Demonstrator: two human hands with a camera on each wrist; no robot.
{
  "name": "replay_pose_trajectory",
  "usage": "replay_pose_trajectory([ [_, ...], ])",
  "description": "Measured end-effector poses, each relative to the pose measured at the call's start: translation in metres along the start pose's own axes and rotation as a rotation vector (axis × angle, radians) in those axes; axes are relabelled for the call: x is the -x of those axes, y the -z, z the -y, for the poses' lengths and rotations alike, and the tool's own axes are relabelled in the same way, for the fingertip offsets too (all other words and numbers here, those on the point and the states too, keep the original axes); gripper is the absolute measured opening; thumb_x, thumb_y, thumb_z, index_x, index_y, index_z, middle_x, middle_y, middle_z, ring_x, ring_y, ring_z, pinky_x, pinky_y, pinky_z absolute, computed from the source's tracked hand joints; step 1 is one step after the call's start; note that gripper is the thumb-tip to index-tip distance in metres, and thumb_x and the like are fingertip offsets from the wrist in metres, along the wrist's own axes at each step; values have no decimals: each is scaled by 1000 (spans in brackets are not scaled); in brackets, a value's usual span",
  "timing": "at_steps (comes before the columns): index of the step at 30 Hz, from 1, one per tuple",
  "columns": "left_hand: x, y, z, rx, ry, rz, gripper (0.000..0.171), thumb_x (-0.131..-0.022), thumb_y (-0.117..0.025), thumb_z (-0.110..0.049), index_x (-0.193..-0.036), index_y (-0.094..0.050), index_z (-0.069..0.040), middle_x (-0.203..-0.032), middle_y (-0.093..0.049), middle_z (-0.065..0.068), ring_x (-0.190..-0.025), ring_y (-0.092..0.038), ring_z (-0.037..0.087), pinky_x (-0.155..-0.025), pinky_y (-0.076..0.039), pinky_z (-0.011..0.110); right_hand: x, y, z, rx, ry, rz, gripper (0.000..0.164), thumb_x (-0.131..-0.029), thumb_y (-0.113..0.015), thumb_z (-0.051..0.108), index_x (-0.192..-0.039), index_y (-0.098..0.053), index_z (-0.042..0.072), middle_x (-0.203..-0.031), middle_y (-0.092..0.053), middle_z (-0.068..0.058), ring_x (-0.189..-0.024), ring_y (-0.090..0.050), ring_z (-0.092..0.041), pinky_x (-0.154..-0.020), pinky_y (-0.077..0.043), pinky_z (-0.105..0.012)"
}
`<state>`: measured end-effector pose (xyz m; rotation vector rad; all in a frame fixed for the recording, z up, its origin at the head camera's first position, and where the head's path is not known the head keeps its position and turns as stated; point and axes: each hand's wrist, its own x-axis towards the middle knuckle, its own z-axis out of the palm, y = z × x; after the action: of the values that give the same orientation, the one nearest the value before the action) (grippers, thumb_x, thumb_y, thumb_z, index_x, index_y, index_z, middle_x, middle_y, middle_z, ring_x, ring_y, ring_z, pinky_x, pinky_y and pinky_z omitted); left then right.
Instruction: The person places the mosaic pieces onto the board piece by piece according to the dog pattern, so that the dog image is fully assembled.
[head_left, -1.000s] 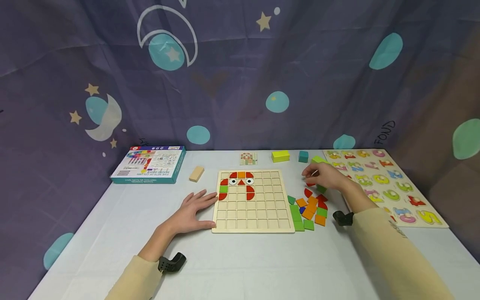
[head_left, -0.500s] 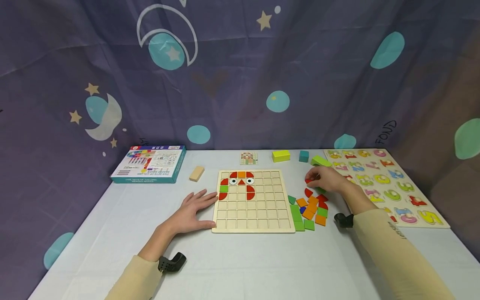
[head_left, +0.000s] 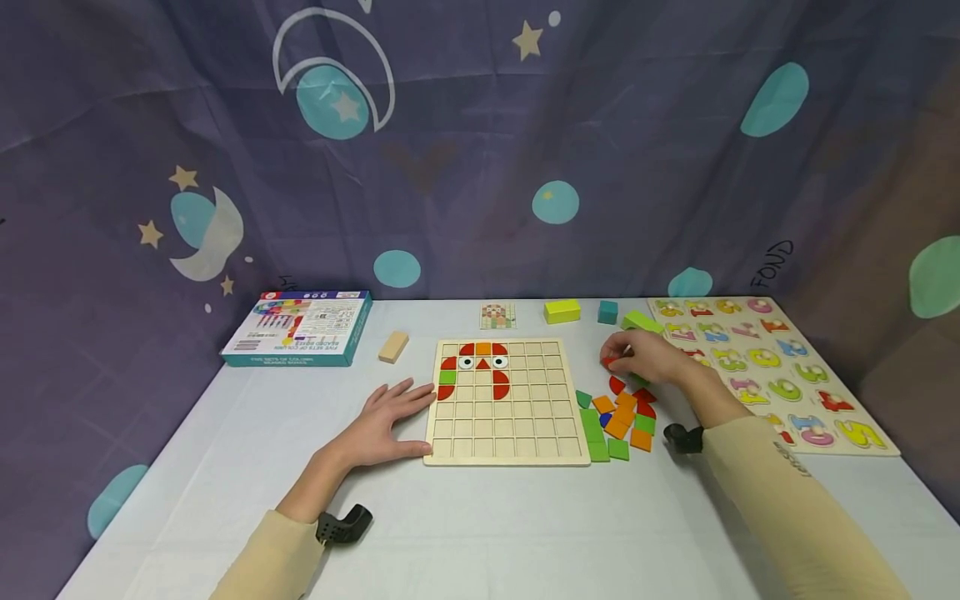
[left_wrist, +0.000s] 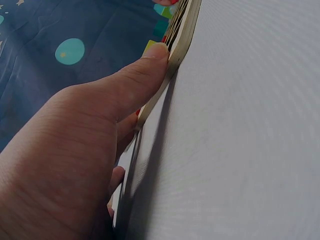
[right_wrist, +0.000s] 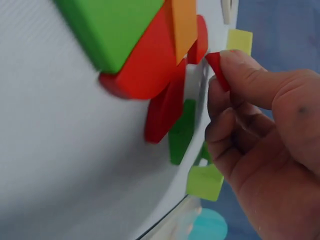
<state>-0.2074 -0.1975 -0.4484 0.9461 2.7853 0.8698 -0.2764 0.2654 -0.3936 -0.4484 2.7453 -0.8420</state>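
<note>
My right hand (head_left: 651, 356) pinches a small red tile (right_wrist: 217, 69) between thumb and fingertips, above the far end of the loose tile pile. The fingers partly cover that tile. Along the left edge of the wooden grid board (head_left: 510, 430), my left hand (head_left: 381, 429) lies with its fingers spread and touching the rim. Its thumb (left_wrist: 150, 57) rests against the board's edge in the left wrist view. Red quarter-round tiles, an orange tile (head_left: 483, 350), a green tile (head_left: 447, 378) and two eye tiles sit in the board's upper left cells.
Loose orange tiles (head_left: 617, 428), green tiles (head_left: 592, 427) and red ones lie right of the board. A number puzzle (head_left: 780, 375) is farther right. Behind stand a pattern card (head_left: 497, 316), a yellow block (head_left: 562, 312) and a teal block (head_left: 607, 312). A box (head_left: 300, 332) and wooden block (head_left: 393, 347) are left.
My right hand shifted slightly right, then back left, and now lifts a red tile in its fingertips. The left hand and the board have stayed in place.
</note>
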Motion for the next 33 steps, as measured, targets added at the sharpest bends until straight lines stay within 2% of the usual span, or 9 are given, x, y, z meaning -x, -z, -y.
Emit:
replay_pose_trajectory([
  [8, 2, 1, -1, -2, 6, 2, 84, -83, -79, -50, -151, -49, -11, -158, -41, 2, -151, -18, 33, -119, -4, 59, -11, -8, 17, -22, 50, -25, 11, -99, -67, 10, -107, -71, 4, -94, -67, -4, -87, -56, -23, -81, -50, -35],
  [17, 1, 1, 1, -20, 1, 5, 84, -84, -78, -52, -151, -49, -12, -158, -40, 1, -151, -18, 33, -119, -5, 59, -29, -28, 49, -60, 160, 35, 8, -100, -64, 8, -102, -71, 5, -91, -66, -1, -85, -55, -22, -81, -49, -35],
  [22, 1, 1, 2, -19, -3, 6, 83, -84, -79, -51, -151, -49, -12, -158, -40, 0, -151, -18, 32, -119, -5, 59, -40, -39, 71, -92, 211, 52, 10, -101, -62, 6, -104, -71, 3, -96, -69, -2, -83, -57, -20, -79, -50, -35],
  [29, 0, 0, 3, -23, -1, 12, 84, -84, -78, -52, -151, -49, -12, -159, -39, 0, -151, -18, 32, -119, -5, 59, -55, -54, 97, -137, 281, 85, 15, -101, -61, 4, -111, -72, 2, -111, -70, -6, -93, -61, -21, -84, -52, -37],
  [33, -1, 0, 3, -23, -8, 8, 84, -84, -78, -51, -151, -49, -12, -159, -39, 0, -151, -18, 33, -119, -5, 59, -64, -64, 110, -141, 305, 93, 13, -99, -64, 5, -109, -73, 3, -109, -70, -5, -95, -61, -20, -86, -52, -37],
])
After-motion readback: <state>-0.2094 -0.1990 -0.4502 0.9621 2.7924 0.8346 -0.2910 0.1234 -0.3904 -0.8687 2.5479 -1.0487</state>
